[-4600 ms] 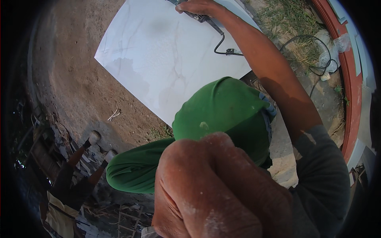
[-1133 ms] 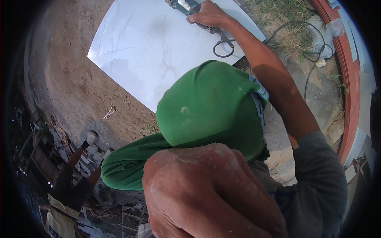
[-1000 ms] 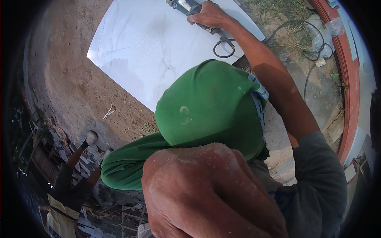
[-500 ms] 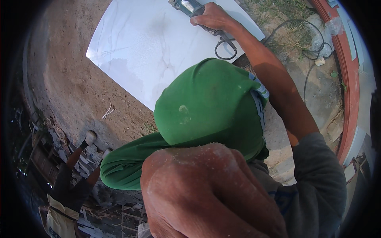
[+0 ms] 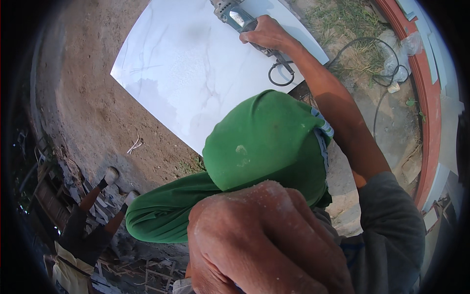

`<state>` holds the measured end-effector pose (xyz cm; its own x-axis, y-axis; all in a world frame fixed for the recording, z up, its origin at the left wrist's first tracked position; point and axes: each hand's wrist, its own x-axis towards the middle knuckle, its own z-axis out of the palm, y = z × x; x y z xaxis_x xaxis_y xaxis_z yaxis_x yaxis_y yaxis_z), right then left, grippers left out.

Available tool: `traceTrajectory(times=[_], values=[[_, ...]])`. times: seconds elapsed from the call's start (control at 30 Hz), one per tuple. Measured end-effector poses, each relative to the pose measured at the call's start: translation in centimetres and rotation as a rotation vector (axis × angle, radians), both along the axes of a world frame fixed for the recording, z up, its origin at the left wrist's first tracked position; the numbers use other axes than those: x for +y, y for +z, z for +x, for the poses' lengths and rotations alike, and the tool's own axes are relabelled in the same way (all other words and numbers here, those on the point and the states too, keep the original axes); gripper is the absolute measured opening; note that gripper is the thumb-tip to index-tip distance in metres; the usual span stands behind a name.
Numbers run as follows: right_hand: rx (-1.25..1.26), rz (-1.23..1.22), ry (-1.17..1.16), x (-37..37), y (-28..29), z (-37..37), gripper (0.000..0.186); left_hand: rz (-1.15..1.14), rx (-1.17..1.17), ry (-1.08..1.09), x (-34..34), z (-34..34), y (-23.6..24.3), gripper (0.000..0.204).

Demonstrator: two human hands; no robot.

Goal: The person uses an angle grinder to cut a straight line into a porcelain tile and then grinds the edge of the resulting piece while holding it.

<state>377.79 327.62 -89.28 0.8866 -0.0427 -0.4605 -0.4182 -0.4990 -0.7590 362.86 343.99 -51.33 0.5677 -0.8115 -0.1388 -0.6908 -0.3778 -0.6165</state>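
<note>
My right hand is closed around the rear body of a teal and grey angle grinder. The grinder lies over a large white tile with grey marbling; its front end is cut off by the top edge. A black cord loops from its back end down onto the tile. Very close to the camera, my left hand fills the lower middle, with pale dust on its skin. Its fingers are hidden from view. My bent knee in green trousers covers the tile's near edge.
Black cable runs over grass and concrete at the right, beside clear plastic bags and a red frame edge. Bare soil lies left. Another person's legs and scrap wood are at the lower left.
The whole view has shifted, so tile, grinder and knee sit slightly lower and further right. More of the grinder's front shows. My right hand keeps its hold.
</note>
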Motion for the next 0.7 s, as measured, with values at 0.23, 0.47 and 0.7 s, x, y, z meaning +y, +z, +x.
traceTrajectory(times=[0.23, 0.47, 0.7], values=[[-0.050, 0.044, -0.021, 1.0, 0.4, 3.8, 0.047, 0.004, 0.106, 0.007, 0.3, 1.0, 0.1, 0.022], [-0.107, 0.020, 0.005, 1.9, -2.7, 10.3, 0.040, -0.011, 0.132, -0.007, 1.2, 2.4, -0.3, 0.022], [-0.050, 0.038, 0.086, 4.5, -4.0, 17.1, 0.042, 0.779, -0.727, -0.077, 4.0, 0.5, -7.2, 0.034]])
